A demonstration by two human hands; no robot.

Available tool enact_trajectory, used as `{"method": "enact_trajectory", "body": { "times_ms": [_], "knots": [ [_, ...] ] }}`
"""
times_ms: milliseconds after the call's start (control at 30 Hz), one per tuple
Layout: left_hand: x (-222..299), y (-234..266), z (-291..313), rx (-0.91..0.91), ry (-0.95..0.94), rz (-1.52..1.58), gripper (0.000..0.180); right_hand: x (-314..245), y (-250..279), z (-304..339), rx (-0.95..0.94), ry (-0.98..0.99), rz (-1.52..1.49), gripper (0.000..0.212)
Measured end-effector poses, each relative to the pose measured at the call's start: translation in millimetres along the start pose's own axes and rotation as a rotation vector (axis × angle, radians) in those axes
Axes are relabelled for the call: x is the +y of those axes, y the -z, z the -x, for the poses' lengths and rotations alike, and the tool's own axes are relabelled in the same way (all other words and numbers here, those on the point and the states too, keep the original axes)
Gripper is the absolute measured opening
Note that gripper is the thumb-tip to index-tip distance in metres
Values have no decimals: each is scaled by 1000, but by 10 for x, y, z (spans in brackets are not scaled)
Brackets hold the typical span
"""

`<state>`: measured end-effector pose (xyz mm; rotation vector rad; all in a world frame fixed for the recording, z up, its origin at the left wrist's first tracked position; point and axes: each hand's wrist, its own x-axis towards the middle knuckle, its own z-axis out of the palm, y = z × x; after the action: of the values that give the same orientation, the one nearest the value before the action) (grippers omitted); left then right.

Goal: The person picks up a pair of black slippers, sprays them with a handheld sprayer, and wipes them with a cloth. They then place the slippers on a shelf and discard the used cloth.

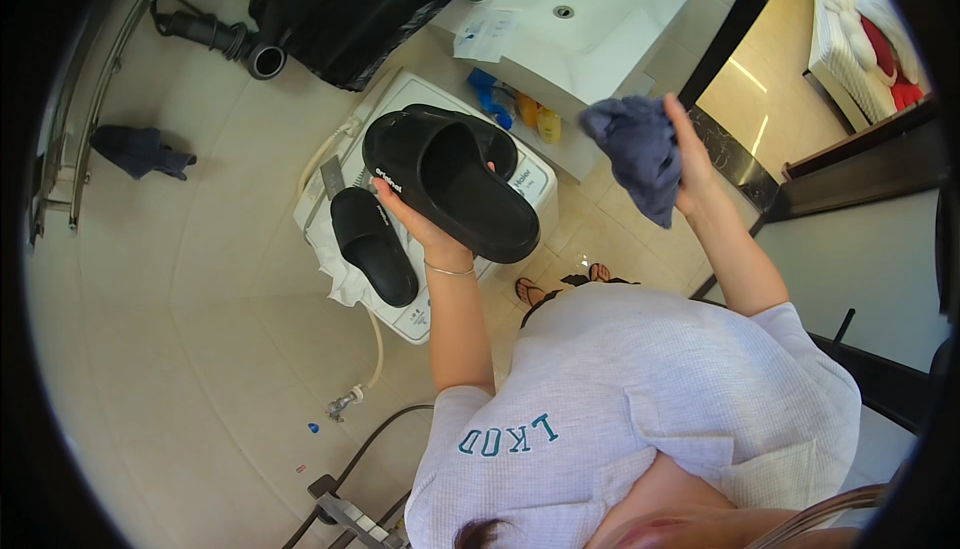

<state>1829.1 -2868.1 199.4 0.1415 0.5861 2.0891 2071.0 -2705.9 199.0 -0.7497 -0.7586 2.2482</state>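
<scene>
My left hand [425, 224] is closed on a black slide slipper [480, 199], held up over a white washing machine [415, 324]. Behind it shows part of another black slipper [500, 144]; whether it is held too or rests on the machine I cannot tell. A smaller-looking black slipper [372, 246] lies on the machine's lid, left of my wrist. Out to the right, my right hand [692, 164] grips a crumpled blue-grey cloth [635, 154], apart from the slippers.
Beyond the machine is a white washbasin [590, 24], with bottles [548, 124] below it. A black bag [350, 9], a hair dryer [210, 34] and a dark cloth [140, 149] hang along the left wall. A water tap [345, 402] juts out low down.
</scene>
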Motion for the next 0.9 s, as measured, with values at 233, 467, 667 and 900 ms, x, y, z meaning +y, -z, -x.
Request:
{"method": "enact_trajectory", "body": {
  "times_ms": [233, 467, 667, 900],
  "knots": [
    [-341, -122, 63, 11, 49, -99, 76, 22, 500, 119, -13, 232, 1093, 42],
    [-625, -225, 113, 72, 90, -116, 76, 125, 302, 472, -697, 170, -100, 61],
    [-720, -333, 355, -153, 6, -39, 70, 388, -67, 475, -869, 1077, 1158, 54],
    [-814, -344, 506, -282, -214, -511, 78, 471, -476, 202, -457, 947, 1209, 28]
  ]
}}
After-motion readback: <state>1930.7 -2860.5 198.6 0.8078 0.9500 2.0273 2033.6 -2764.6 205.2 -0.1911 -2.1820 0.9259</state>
